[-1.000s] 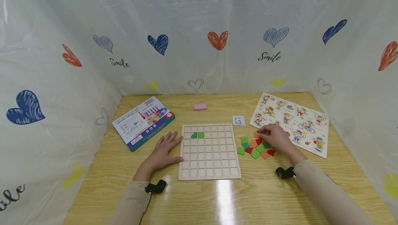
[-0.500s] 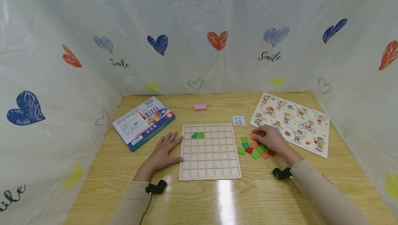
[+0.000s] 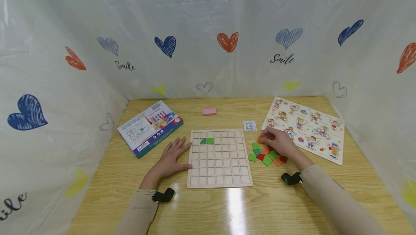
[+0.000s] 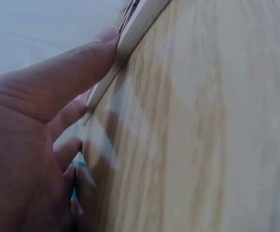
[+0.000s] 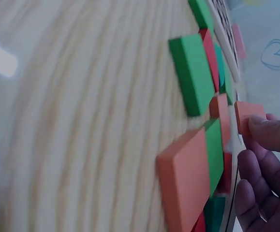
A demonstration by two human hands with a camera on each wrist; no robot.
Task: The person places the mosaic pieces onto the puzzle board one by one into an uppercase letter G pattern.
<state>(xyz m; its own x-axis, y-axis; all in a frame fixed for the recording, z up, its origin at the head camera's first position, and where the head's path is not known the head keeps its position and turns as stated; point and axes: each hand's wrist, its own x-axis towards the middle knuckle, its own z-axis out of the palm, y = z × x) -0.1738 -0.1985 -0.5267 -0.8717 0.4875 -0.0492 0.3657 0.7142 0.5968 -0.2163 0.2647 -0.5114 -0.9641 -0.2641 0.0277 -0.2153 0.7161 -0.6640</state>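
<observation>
My right hand [image 3: 278, 143] pinches an orange square tile [image 5: 247, 115] between thumb and fingertips, at the far side of a pile of loose tiles. In that pile are green squares [image 3: 267, 161], orange squares [image 3: 277, 161] and red quarter-round pieces [image 3: 260, 157]. My left hand [image 3: 171, 157] lies with fingers spread, thumb and fingertips at the left edge of a wooden grid board [image 3: 219, 183]. Near the board's upper left, a dark green quarter-round tile [image 3: 203, 141] sits beside a light green square tile [image 3: 210, 140]. In the left wrist view the thumb [image 4: 77, 67] touches the board's edge.
A small printed pattern card [image 3: 250, 126] lies beyond the board's right corner. A pink block [image 3: 209, 112] is behind the board. On the left lies a flat toy box [image 3: 150, 128], and on the right a picture puzzle board [image 3: 305, 130] close to my right hand.
My right hand, with the orange tile, has moved left and slightly away from me along the pile's far side. The left hand and the board have stayed put.
</observation>
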